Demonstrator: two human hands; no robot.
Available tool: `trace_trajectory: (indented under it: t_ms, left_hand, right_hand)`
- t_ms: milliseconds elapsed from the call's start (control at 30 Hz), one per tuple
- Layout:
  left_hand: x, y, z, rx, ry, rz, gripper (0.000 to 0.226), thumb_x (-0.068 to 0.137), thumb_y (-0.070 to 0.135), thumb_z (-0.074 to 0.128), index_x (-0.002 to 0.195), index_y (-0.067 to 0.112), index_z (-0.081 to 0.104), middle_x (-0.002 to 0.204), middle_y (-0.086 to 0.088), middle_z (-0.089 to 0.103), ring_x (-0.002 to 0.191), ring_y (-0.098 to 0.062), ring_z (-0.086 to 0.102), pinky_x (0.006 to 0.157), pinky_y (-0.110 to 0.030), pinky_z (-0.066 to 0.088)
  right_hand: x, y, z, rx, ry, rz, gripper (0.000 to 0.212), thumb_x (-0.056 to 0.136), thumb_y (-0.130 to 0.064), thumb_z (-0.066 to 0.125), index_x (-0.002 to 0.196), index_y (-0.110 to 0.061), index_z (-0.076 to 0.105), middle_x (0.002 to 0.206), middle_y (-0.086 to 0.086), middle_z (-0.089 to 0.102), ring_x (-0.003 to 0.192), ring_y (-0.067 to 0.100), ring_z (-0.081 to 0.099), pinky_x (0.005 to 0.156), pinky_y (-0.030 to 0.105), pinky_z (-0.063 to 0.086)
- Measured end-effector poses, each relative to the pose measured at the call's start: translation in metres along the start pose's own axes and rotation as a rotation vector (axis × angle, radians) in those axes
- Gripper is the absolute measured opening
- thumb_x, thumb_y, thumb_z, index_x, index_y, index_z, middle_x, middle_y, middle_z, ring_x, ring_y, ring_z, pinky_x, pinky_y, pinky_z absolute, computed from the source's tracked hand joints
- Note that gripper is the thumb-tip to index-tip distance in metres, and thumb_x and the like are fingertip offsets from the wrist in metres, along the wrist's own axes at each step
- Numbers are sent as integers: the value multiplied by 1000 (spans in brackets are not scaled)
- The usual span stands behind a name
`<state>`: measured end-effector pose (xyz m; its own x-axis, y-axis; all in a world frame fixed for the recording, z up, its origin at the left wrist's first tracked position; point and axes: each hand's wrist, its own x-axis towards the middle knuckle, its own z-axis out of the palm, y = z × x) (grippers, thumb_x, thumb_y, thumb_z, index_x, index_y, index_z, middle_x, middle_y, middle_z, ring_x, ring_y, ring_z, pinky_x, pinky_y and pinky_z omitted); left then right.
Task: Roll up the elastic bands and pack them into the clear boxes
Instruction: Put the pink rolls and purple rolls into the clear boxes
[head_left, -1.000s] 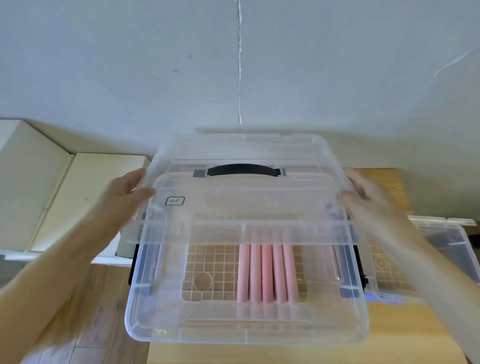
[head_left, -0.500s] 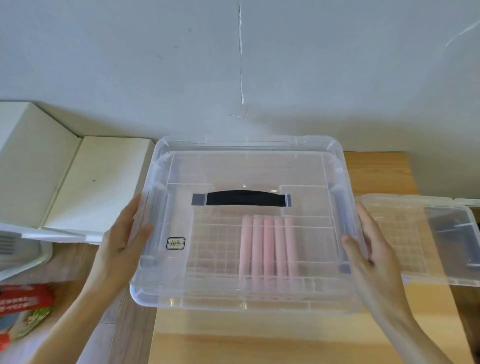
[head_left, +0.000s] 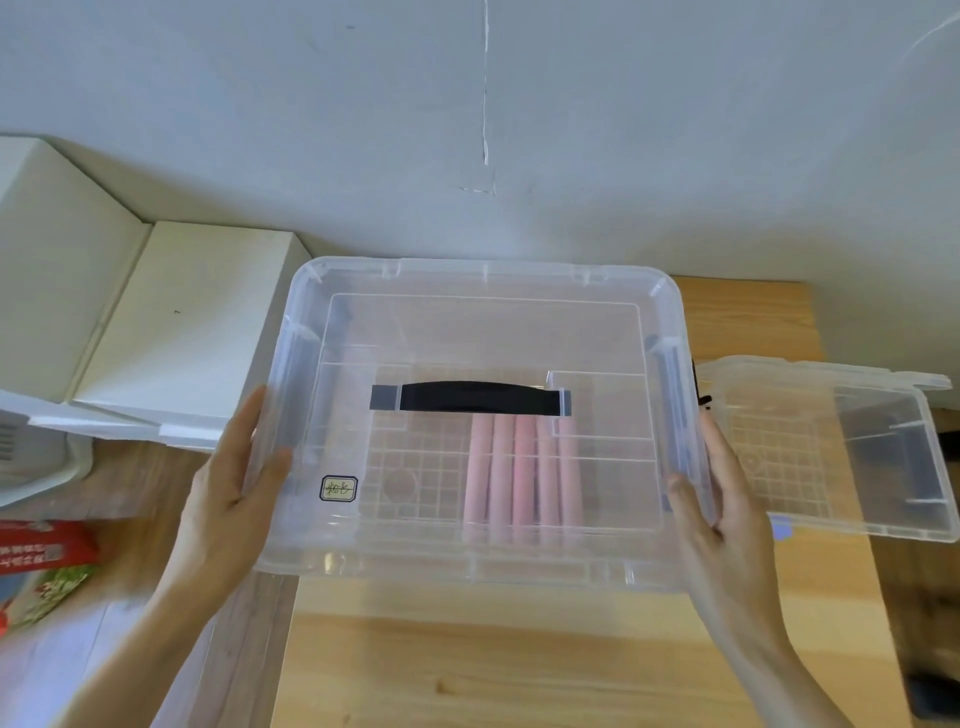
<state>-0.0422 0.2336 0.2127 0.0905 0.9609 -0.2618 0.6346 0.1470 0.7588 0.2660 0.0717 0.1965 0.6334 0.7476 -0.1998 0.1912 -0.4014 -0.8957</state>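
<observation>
Hands flank the lidded clear box (head_left: 483, 564) on the wooden table (head_left: 519, 654); my left hand (head_left: 228, 499) and right hand (head_left: 711, 504) press straight fingers against its short sides, equally near; rolled pink bands (head_left: 519, 478) lie inside, long axes pointing away from me.

A pale grey wall (head_left: 623, 130) fills the upper view — a thin white crack (head_left: 485, 104) runs down it. Below stands a light wooden table (head_left: 519, 665). White cabinets (head_left: 171, 322) sit at left — wood-plank floor (head_left: 130, 467) beneath
</observation>
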Motion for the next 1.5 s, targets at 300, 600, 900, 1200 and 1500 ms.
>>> trace_trajectory:
  t_ms: [300,600,900,1200,1500]
  left_hand:
    - [-5,-2,7,-14,34,-59,52,104,27,44,152,37,27,111,32,47,76,36,42,75,-5,32]
    - [6,-11,3,-167,-39,-121,41,99,58,43,140,51,43,137,21,50,126,-5,47,103,-29,34]
    - [48,-6,-15,-7,-128,-342,96,73,75,66,151,27,35,145,0,51,125,-23,51,105,-43,40]
    - [55,2,-12,-51,-43,-347,48,80,56,72,100,12,69,104,-21,70,88,-33,66,71,-36,51]
    - [49,5,2,34,26,-158,38,96,44,58,109,8,60,98,-19,66,79,-31,59,60,-33,43]
  right_hand:
    - [-2,1,4,-39,25,-21,53,103,-25,46,153,-28,29,144,-39,27,131,-29,20,99,-7,19]
    - [-2,-2,2,-42,42,-15,49,101,-28,51,148,-31,38,140,-39,36,128,-27,28,99,-6,23]
    - [38,-8,-10,7,61,140,43,90,-27,70,132,-28,58,129,-15,61,122,3,55,102,26,44]
    - [44,-12,-4,-8,62,186,46,92,-30,67,134,-30,48,127,-17,53,110,-5,51,78,9,37]
    - [46,-10,-8,-11,-47,251,13,93,-40,62,104,-43,57,100,-27,62,96,-10,56,73,19,40]
